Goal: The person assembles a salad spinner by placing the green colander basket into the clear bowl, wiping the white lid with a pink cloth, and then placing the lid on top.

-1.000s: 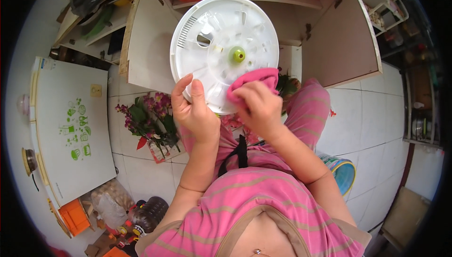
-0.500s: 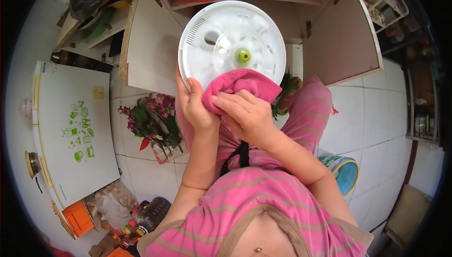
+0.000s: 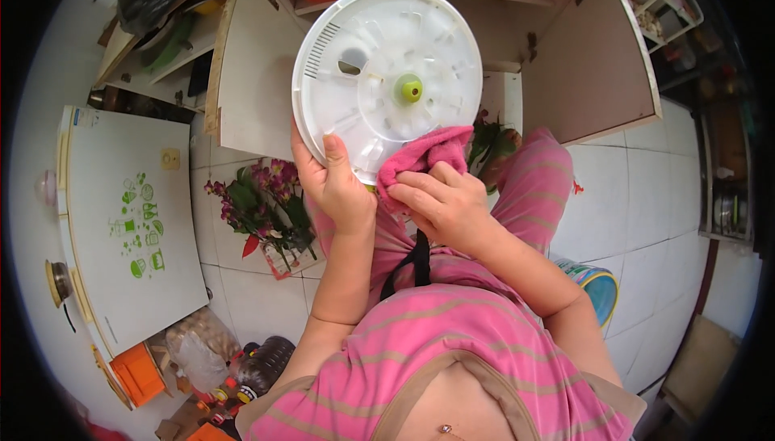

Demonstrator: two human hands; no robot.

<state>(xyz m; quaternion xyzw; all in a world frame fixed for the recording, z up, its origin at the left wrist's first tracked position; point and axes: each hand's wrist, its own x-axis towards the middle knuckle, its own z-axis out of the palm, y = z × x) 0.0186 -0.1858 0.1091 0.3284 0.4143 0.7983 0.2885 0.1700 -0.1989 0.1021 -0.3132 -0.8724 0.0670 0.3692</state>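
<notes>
A round white plastic lid [image 3: 331, 110] with slots and a green hub at its middle is held up in front of my knees, tilted toward me. My left hand [image 3: 337, 186] grips its lower left edge, thumb on the face and the other fingers mostly hidden behind. In my right hand [image 3: 446, 205] is a bunched pink cloth [image 3: 428, 150], pressed against the lid's lower right rim. The fingers are curled round the cloth.
An open cabinet stands ahead, its left door [image 3: 258, 69] and right door [image 3: 601, 69] swung outward. Purple flowers [image 3: 270, 199] lie on the tiled floor at left, near a white refrigerator [image 3: 137, 223]. A blue bucket [image 3: 599, 291] stands right of my leg. Bottles [image 3: 270, 360] crowd the lower left.
The lid has shifted slightly up and left. My right hand has slid the cloth right and down along the rim, uncovering more of the lid's lower face.
</notes>
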